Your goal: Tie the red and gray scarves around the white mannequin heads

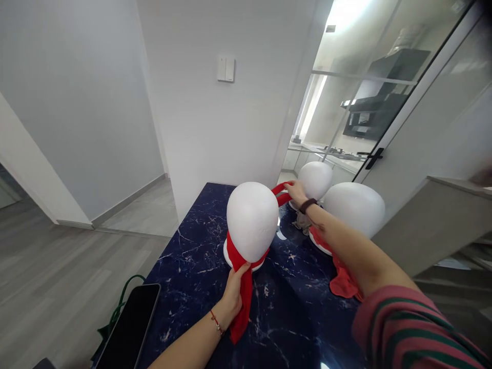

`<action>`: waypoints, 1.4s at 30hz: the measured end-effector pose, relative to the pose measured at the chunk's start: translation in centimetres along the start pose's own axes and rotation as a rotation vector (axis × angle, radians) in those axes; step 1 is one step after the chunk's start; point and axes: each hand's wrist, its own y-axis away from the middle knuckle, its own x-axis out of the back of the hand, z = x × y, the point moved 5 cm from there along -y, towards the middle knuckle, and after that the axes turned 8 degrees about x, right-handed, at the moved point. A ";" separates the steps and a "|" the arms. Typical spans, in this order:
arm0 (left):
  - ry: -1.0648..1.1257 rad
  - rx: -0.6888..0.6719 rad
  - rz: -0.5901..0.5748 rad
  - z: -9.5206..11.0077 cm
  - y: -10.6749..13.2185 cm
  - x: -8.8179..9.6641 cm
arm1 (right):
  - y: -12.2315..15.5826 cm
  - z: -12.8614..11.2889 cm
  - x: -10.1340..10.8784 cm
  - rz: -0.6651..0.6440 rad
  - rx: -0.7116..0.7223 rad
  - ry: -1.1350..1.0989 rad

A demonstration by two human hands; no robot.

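Observation:
A white foam mannequin head (251,220) stands upright on the dark blue marbled table (192,251). Around its neck runs a red scarf (246,302), one end hanging down at the front. My left hand (233,289) is closed on the scarf just below the head, thumb on top. Off to the head's right, my right hand (295,192) grips another stretch of the scarf, held out from the neck as a loop. Its fingertips are partly hidden behind the cloth.
Two more white foam heads (315,179) (353,207) stand at the right, the nearer with a red cloth (344,282) at its base. Grey cloth (302,221) lies between. A black phone (130,325) and green cord (119,302) are at the left edge. Behind are a wall and glass door.

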 end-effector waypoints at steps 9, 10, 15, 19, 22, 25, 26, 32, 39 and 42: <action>-0.005 -0.016 0.013 0.1 -0.6 -0.1 | 23.5 7.4 8.0 -0.743 -0.131 -0.440; -0.018 -0.023 0.017 0.1 -0.7 0.0 | 26.9 7.6 8.0 -0.812 -0.188 -0.474; -0.042 -0.106 -0.047 0.4 -0.9 -0.1 | 39.1 5.6 2.1 -0.760 -0.364 -0.709; -0.069 -0.145 -0.240 0.4 -0.4 -0.9 | 42.4 0.8 -6.7 -0.705 -0.338 -0.976; -0.133 -0.093 -0.252 0.5 0.1 -1.2 | 41.6 -2.6 -10.0 -0.639 -0.284 -1.097; -0.219 0.012 -0.183 1.0 0.7 -1.0 | 39.3 -4.5 -9.7 -0.581 -0.154 -1.052; -0.237 0.045 -0.178 1.3 0.9 -0.8 | 38.5 -4.8 -9.3 -0.574 -0.109 -1.015; -0.258 0.142 -0.040 3.7 3.1 3.6 | 35.4 -5.5 -7.7 -0.539 0.067 -0.873; -0.064 0.379 -0.132 5.3 5.8 5.5 | 32.0 -5.0 -9.7 -0.429 0.270 -0.432; -0.142 0.419 -0.183 5.0 5.6 4.7 | 31.4 -4.7 -12.9 -0.620 0.175 -0.580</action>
